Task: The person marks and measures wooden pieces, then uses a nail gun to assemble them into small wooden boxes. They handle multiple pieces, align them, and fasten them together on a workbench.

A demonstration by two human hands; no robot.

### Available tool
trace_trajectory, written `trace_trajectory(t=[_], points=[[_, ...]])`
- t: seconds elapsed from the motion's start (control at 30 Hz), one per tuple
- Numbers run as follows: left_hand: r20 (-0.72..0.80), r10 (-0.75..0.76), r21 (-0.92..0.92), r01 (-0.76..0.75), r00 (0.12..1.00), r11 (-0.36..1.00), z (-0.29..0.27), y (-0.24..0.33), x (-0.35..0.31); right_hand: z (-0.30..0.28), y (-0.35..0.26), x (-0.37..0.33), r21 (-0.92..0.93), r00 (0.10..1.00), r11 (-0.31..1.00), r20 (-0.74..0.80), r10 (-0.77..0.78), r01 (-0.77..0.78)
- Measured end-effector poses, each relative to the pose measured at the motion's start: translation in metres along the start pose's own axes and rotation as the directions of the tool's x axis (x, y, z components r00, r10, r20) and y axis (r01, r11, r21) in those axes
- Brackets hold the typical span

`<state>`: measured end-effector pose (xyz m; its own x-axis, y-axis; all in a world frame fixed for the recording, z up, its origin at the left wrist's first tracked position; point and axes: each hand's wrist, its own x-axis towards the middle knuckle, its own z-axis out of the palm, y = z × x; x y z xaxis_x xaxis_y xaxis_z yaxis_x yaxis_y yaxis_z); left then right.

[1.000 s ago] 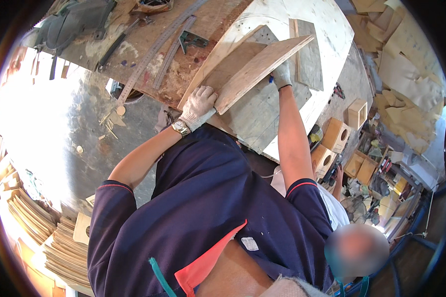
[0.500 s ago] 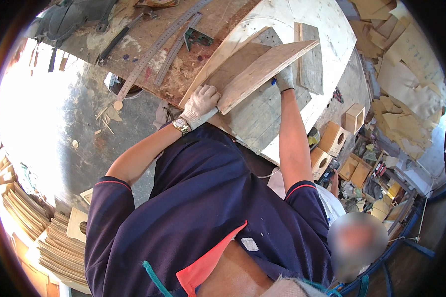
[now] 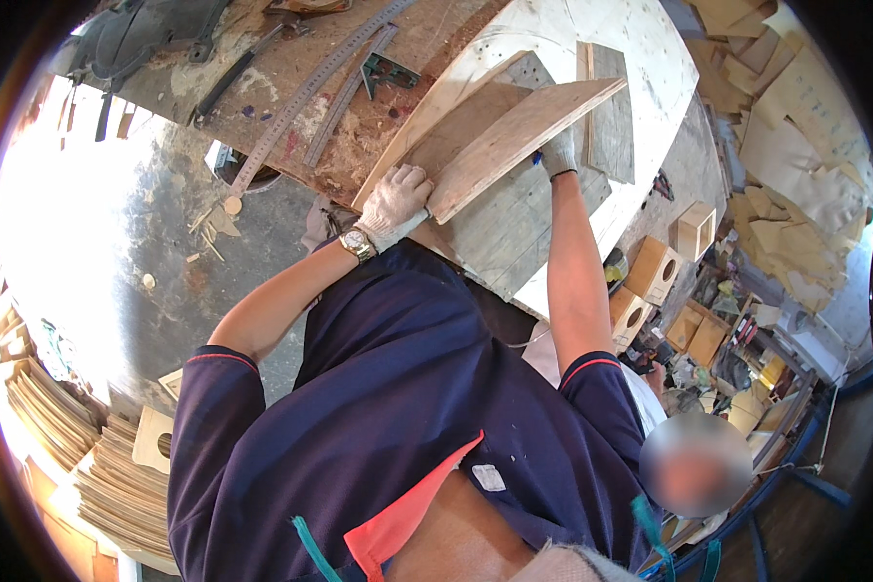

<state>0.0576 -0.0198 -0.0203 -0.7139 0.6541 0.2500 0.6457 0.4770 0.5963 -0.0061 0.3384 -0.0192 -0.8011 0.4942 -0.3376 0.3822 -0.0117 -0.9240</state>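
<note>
My left hand [image 3: 396, 207], in a pale knit glove, has its fingers curled over the near left end of a tilted plywood panel [image 3: 529, 141]. A second wooden panel [image 3: 466, 126] stands behind it, at an angle to the first. My right hand [image 3: 560, 155], also gloved, reaches behind the panel's right end; its fingers are largely hidden there. Something small and blue [image 3: 537, 158] shows at these fingers, too little of it to name. Both panels rest over a grey, weathered board [image 3: 519, 238]. Another grey wooden piece [image 3: 609, 112] lies right of my right hand.
Under the wood is a large white sheet [image 3: 655, 48]. Left of it, on the stained bench, lie a long steel ruler [image 3: 306, 97] and a green square [image 3: 388, 76]. Wooden boxes with round holes [image 3: 652, 272] sit at right, near another person [image 3: 650, 398]. Stacked boards [image 3: 131, 485] stand lower left.
My hands and the panels stay almost in place. The other person at lower right has shifted slightly.
</note>
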Motion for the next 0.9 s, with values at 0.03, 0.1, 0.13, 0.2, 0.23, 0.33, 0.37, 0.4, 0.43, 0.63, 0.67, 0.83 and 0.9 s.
trace_trajectory(t=[0.03,0.1,0.13,0.2,0.23,0.33,0.37,0.4,0.43,0.63,0.67,0.83,0.9], points=[[0.017,-0.007,0.001,0.007,1.000,1.000,-0.001,0.001,0.000,0.000,0.001,0.002,0.012,1.000,1.000,0.003,-0.006,0.006],[0.037,-0.001,-0.002,0.001,0.999,1.000,0.002,0.001,0.000,-0.005,0.003,-0.001,0.145,0.999,0.989,-0.043,0.014,-0.008],[0.042,-0.005,0.003,0.005,0.999,1.000,0.005,-0.001,0.000,-0.002,0.000,-0.004,0.266,0.996,0.964,-0.075,0.042,-0.021],[0.012,0.001,-0.010,-0.001,1.000,1.000,0.006,-0.003,-0.003,0.005,-0.012,-0.018,0.455,0.983,0.890,-0.150,0.109,-0.030],[-0.007,0.000,-0.015,0.000,1.000,1.000,0.006,-0.004,-0.003,0.009,-0.027,-0.030,0.524,0.971,0.851,-0.192,0.144,-0.023],[0.107,-0.046,-0.068,0.053,0.993,0.996,-0.012,0.002,0.001,0.021,-0.058,-0.069,0.440,0.943,0.896,-0.320,0.092,0.062],[0.116,-0.035,-0.069,0.044,0.993,0.997,-0.011,0.000,0.001,0.028,-0.066,-0.079,0.323,0.937,0.940,-0.350,0.014,0.107],[0.109,-0.036,-0.085,0.046,0.993,0.995,-0.011,0.000,-0.001,0.035,-0.074,-0.088,0.200,0.925,0.968,-0.375,-0.065,0.149],[0.103,-0.034,-0.102,0.044,0.994,0.994,-0.013,0.001,0.000,0.044,-0.082,-0.095,0.033,0.911,0.980,-0.376,-0.171,0.198],[0.135,-0.055,-0.155,0.076,0.989,0.985,-0.022,0.004,0.005,0.071,-0.086,-0.115,-0.490,0.849,0.839,-0.315,-0.423,0.237],[0.099,-0.043,-0.147,0.057,0.994,0.987,-0.024,0.000,0.004,0.073,-0.090,-0.117,-0.418,0.871,0.883,-0.328,-0.365,0.212],[0.041,-0.040,-0.201,0.047,0.998,0.978,-0.026,-0.018,0.002,0.088,-0.106,-0.123,-0.398,0.859,0.901,-0.386,-0.337,0.175],[0.024,-0.034,-0.227,0.038,0.999,0.973,-0.026,-0.021,0.003,0.086,-0.102,-0.120,-0.392,0.851,0.904,-0.403,-0.337,0.172]])
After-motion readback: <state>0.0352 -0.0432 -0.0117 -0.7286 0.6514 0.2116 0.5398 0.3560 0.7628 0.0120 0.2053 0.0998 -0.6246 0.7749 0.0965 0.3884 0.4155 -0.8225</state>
